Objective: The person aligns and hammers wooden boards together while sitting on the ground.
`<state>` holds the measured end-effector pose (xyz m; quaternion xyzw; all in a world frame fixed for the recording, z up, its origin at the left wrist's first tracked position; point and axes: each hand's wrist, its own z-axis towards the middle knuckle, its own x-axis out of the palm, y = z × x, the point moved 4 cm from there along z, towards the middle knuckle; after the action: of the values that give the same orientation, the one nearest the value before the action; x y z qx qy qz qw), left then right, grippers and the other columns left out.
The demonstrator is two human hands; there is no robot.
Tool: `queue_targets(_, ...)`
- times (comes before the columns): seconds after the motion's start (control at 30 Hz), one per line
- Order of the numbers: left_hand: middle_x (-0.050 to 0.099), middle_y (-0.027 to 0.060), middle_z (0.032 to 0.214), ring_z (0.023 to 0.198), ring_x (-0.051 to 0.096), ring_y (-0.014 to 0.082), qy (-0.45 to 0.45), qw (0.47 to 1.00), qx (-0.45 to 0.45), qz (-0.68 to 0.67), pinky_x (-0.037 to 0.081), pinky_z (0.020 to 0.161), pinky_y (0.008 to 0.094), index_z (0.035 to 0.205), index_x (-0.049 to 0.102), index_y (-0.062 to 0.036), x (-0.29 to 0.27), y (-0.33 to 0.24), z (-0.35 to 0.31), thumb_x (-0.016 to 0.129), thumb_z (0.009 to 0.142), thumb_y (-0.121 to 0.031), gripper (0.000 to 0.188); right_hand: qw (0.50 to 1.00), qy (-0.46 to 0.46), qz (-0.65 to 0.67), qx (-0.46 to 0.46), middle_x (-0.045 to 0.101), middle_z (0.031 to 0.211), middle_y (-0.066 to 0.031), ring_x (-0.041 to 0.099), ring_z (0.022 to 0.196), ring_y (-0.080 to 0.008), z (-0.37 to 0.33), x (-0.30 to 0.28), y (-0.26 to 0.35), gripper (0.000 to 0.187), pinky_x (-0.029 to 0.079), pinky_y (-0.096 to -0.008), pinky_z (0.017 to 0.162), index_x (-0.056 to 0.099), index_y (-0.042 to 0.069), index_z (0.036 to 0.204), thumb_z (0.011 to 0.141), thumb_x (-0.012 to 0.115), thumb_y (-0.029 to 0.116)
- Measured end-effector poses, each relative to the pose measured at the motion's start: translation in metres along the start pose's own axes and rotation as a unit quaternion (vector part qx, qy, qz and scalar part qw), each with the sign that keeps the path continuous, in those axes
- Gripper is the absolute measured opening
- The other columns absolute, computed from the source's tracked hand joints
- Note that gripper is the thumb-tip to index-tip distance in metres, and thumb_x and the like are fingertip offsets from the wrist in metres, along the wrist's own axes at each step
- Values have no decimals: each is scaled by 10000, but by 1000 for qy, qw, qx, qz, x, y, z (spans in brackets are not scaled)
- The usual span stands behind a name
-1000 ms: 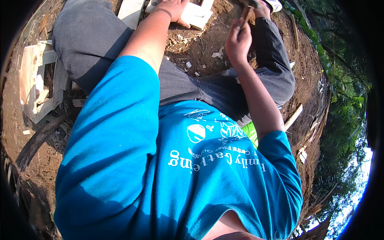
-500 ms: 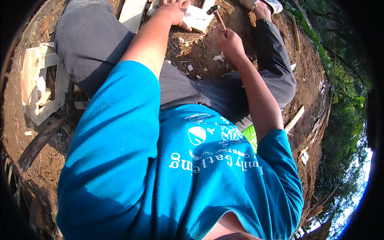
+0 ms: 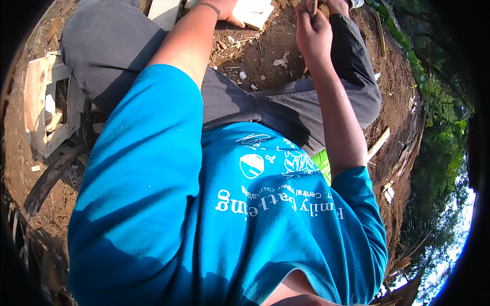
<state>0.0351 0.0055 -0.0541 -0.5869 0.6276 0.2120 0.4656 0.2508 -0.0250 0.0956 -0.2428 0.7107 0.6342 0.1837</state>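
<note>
At the top edge, my left hand (image 3: 228, 11) rests on a pale wooden piece (image 3: 255, 14). Its thumb stretches along the near side of the wood; the other fingers are cut off by the picture's edge. To the right, my right hand (image 3: 313, 38) is closed round the handle of a hammer (image 3: 313, 6), raised apart from the wood. The hammer's head is out of view. Another pale board (image 3: 164, 14) lies left of my left forearm, beside my leg.
A pale wooden frame (image 3: 38, 109) stands on the soil at the left, near a dark curved branch (image 3: 48, 178). Wood chips (image 3: 280, 61) litter the ground between my legs. Thin wood strips (image 3: 378, 143) lie at the right, before green plants (image 3: 441, 137).
My right hand has lifted the hammer up and right, away from the wooden piece. My left hand stays on the wood, and the view has shifted so both sit nearer the top edge.
</note>
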Motion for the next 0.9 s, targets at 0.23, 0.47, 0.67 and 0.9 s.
queue_targets(0.23,252,205,1654,1555,148,403,-30,999,9,14,135,1223,685,1586,273,-36,-12,-7,2,863,592,-720,1344,953,118,-276,36,628,728,-71,581,636,-124,-16,25,-100,341,466,-313,597,598,-36,925,1024,607,290)
queue_targets(0.47,279,195,1639,1543,168,405,-6,1000,-14,16,145,1220,688,1563,308,-43,-17,4,-8,874,590,-712,1310,985,-65,155,-35,477,583,25,444,472,-72,10,-34,23,424,349,-258,446,538,93,748,1099,526,331)
queue_targets(0.67,289,195,1635,1542,174,416,-27,999,20,-5,146,1223,683,1567,300,-37,-15,-20,18,888,565,-709,1342,942,152,-288,74,647,742,-135,631,726,-118,-14,33,-133,425,501,-311,680,628,-45,920,999,624,373)
queue_targets(0.9,304,191,1630,1541,189,400,-48,999,7,-1,159,1219,687,1566,303,-26,-20,-6,-11,883,576,-702,1331,977,-110,177,-47,573,674,-26,538,582,-155,15,-28,16,316,421,-345,529,576,44,886,1076,565,295)
